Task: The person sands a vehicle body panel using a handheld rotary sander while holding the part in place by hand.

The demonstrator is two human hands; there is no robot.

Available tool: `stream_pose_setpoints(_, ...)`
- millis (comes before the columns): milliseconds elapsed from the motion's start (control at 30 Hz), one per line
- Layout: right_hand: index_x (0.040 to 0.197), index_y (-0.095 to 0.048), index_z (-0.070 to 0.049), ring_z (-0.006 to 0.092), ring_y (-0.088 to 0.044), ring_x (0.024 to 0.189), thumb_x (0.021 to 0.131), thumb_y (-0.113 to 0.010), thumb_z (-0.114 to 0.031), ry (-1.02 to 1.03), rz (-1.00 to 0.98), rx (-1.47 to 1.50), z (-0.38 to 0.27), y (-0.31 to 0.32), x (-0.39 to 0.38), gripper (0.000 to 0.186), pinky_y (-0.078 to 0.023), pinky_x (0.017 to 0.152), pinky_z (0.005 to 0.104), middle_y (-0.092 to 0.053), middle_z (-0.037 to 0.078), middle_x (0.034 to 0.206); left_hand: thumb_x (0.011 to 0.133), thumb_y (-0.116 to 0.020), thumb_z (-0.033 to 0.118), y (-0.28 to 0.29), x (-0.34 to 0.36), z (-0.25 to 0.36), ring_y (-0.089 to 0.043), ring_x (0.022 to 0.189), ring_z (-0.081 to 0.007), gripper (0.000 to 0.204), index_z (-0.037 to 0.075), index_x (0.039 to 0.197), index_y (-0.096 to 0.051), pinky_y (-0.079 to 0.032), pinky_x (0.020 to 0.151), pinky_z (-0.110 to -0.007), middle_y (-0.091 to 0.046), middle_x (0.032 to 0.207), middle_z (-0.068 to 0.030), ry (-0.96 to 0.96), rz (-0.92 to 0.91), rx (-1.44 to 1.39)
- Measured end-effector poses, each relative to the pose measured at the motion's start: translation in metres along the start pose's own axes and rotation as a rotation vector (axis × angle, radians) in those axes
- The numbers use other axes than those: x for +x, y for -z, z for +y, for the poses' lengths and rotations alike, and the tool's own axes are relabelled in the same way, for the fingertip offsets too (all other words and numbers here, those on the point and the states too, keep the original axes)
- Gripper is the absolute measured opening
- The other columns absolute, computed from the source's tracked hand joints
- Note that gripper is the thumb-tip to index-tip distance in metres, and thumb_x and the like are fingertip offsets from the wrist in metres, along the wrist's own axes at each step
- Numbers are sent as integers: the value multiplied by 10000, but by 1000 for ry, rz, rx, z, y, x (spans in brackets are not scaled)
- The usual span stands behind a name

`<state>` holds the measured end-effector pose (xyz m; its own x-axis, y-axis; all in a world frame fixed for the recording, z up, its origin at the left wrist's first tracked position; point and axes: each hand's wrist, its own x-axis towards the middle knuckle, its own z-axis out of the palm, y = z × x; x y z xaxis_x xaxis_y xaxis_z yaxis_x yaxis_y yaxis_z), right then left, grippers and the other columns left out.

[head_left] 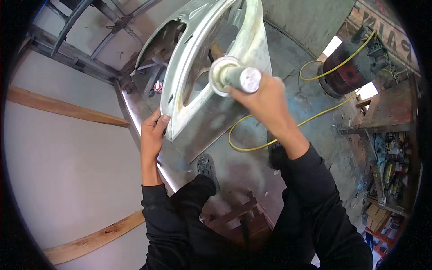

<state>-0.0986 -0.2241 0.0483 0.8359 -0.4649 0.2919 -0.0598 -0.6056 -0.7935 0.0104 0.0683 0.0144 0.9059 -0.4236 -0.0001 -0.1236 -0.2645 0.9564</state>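
A large curved vehicle body panel (174, 83), painted grey and white with pale sanded-looking patches and wide openings, stands in front of me. At its near left corner my left hand (152, 135) grips the edge, thumb on the top face. Over the panel's right-hand part, my right hand (266, 101) is closed around a dusty, pale cylindrical tool (250, 80) with a wide round disc at its far end. The tool is tilted, and whether its disc touches the panel cannot be made out. Part of its grip is hidden by my fingers.
A dark red tank (344, 67) stands at the far right, with a yellow hose (252, 148) looping over the floor. Shelving (396, 157) with tools lines the right. A pale wall with wooden battens (67, 105) is close on the left. Below me is a reddish stool (234, 216).
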Motion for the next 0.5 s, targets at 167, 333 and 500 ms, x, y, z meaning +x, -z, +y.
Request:
stream_pose_setpoints(167,1044,-767,-22,382,-741,879,781,-844,-366,-51,39,49,-10,13,9,440,-584,752,438,-753,204,916,1033,-665,249,-3,-1,-2,-568,802,-54,433,0,1387,-655,-461,721,-223,-713,980,11,-7,-12,23)
stream_pose_setpoints(333,1011,-745,11,408,-731,869,789,-857,-341,-17,-105,-123,-29,-2,-9,432,-579,762,428,-741,231,891,1024,-679,270,-1,-1,-7,-458,692,-27,443,24,1392,-660,-355,612,-207,-644,859,54,-2,15,-12)
stream_pose_setpoints(500,1001,-754,5,421,-722,843,785,-837,-355,44,-19,-102,-18,11,6,428,-575,743,476,-728,244,858,1019,-690,290,-6,-1,-3,-376,620,-14,452,40,1394,-663,-270,548,-217,-600,776,81,-29,28,28)
